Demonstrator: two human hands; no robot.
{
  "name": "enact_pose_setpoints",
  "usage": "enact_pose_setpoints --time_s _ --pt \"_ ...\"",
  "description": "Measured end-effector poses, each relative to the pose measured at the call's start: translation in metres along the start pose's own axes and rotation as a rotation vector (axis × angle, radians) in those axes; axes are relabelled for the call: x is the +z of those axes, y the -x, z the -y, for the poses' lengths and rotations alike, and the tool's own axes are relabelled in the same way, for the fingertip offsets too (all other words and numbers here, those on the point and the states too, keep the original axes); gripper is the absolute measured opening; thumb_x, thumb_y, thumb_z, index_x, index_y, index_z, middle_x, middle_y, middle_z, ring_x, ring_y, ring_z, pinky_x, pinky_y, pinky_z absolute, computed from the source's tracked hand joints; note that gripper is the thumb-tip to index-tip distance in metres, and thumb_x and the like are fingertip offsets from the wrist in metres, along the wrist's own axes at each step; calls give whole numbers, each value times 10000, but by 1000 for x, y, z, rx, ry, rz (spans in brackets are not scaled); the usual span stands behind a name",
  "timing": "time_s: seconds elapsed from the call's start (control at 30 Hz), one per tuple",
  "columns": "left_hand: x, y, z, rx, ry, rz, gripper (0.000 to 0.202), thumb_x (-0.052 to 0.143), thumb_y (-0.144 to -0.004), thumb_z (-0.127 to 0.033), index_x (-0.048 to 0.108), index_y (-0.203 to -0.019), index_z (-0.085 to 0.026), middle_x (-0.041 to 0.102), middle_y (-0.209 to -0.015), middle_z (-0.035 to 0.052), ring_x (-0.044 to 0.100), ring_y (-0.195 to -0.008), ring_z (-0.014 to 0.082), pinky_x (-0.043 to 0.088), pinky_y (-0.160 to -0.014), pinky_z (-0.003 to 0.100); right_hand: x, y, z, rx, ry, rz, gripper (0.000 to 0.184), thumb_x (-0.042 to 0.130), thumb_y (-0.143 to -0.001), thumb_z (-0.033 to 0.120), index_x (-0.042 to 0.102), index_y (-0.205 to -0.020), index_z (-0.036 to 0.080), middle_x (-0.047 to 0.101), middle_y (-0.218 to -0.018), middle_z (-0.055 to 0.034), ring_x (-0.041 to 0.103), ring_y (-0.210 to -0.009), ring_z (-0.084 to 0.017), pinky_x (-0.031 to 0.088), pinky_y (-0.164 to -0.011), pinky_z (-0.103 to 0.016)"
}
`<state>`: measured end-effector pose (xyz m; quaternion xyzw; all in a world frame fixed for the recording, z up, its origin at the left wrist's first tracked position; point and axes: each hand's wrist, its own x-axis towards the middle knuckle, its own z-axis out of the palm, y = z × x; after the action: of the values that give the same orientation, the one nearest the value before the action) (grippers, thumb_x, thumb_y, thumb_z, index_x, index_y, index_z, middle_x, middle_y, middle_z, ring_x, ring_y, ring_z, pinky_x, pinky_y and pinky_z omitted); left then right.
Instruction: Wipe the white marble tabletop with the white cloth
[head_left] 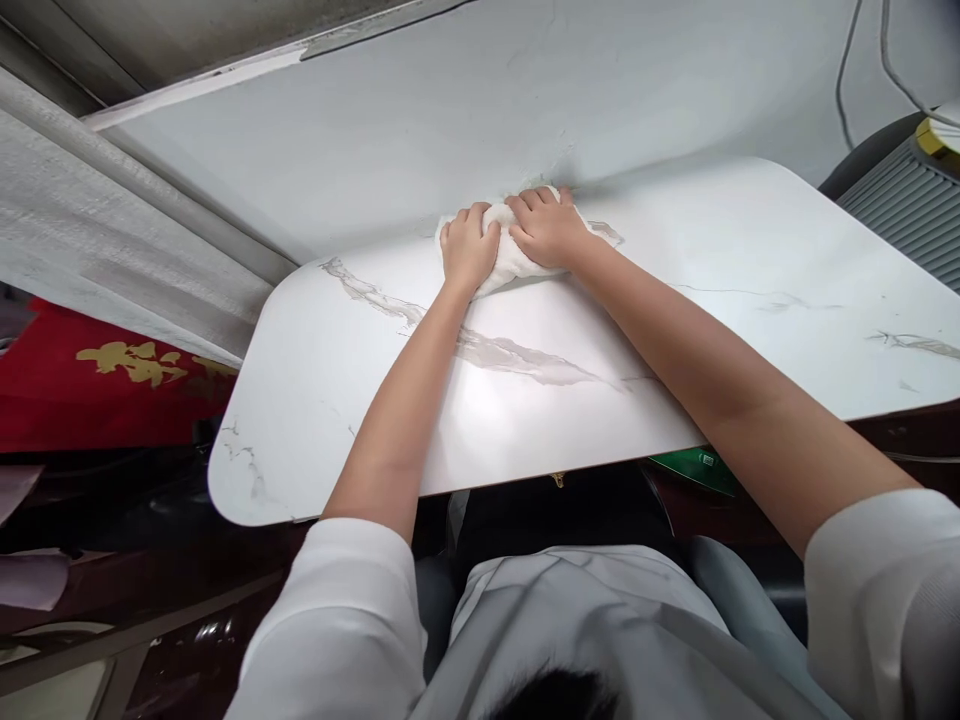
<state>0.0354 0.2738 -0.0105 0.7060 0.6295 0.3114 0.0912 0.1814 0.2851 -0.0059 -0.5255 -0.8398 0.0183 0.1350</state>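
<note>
A white cloth (512, 262) lies bunched on the white marble-patterned tabletop (360, 390), close to its far edge by the wall. My left hand (469, 248) presses on the cloth's left part, fingers curled over it. On its right part rests my right hand (550, 228), with the fingers bent over the far side of the fabric. Both arms reach straight forward across the table. The underside of the cloth is hidden.
A pale wall (420, 120) rises behind the table. At the left stands a whitish ledge (142, 220), with a red cloth bearing gold marks (45, 380) below it. A grey ribbed object (907, 200) and hanging cables (847, 80) are at the right.
</note>
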Motion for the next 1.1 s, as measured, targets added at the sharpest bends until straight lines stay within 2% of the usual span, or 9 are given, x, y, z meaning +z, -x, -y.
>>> enact_pose_setpoints --time_s 0.13,0.23,0.43,0.57,0.73,0.8,0.9,1.1 --pt "-12 29 -5 -18 -53 -8 325 441 -945 -194 600 -1226 -229 635 -1293 108 525 -1292 257 258 -1183 433 0 22 15 -30 -2 -26 599 211 -958 307 377 -1479 62 405 -1490 -198 330 -1360 -334 173 -1117 -600" --pt "-22 58 -9 2 -52 -3 324 444 -947 -199 588 -1233 -250 633 -1306 93 519 -1301 240 238 -1199 447 -2 47 26 -53 1 -24 604 222 -961 322 393 -1473 52 417 -1475 -207 337 -1372 -332 151 -1135 -601" --pt "-47 129 -26 18 -92 110 375 407 -951 -233 531 -1304 -250 589 -1375 79 478 -1348 219 194 -1232 469 -12 120 52 -128 26 -53 584 233 -973 351 410 -1460 81 437 -1456 -214 356 -1366 -345 188 -1122 -629" --pt "-63 178 -35 58 -139 164 417 376 -953 -268 496 -1351 -243 562 -1413 88 441 -1381 226 172 -1246 483 -24 171 75 -138 67 -14 613 228 -973 373 393 -1486 81 412 -1486 -214 330 -1399 -362 193 -1138 -628" --pt "-80 228 -38 95 -171 191 476 328 -965 -327 448 -1416 -231 517 -1460 114 383 -1433 229 145 -1261 466 -31 215 100 -138 39 -38 629 244 -959 434 440 -1486 152 429 -1493 -179 353 -1401 -378 197 -1150 -640" --pt "-87 244 -37 109 -178 189 494 306 -973 -349 437 -1432 -223 508 -1466 132 375 -1441 237 145 -1263 469 -31 225 109 -153 48 -42 641 221 -961 444 454 -1488 164 439 -1489 -168 362 -1402 -373 206 -1152 -637" --pt "-96 258 -34 99 -183 176 490 296 -977 -373 417 -1445 -284 511 -1465 114 378 -1443 236 161 -1262 489 -31 230 121 -192 65 -27 658 203 -964 453 458 -1496 160 441 -1490 -165 369 -1397 -382 220 -1144 -644" --pt "-109 258 -15 52 -186 181 487 297 -970 -359 415 -1436 -278 509 -1464 118 378 -1441 249 162 -1255 521 -24 214 140 -229 24 -23 636 243 -967 426 466 -1489 141 456 -1473 -186 374 -1377 -400 228 -1122 -662"
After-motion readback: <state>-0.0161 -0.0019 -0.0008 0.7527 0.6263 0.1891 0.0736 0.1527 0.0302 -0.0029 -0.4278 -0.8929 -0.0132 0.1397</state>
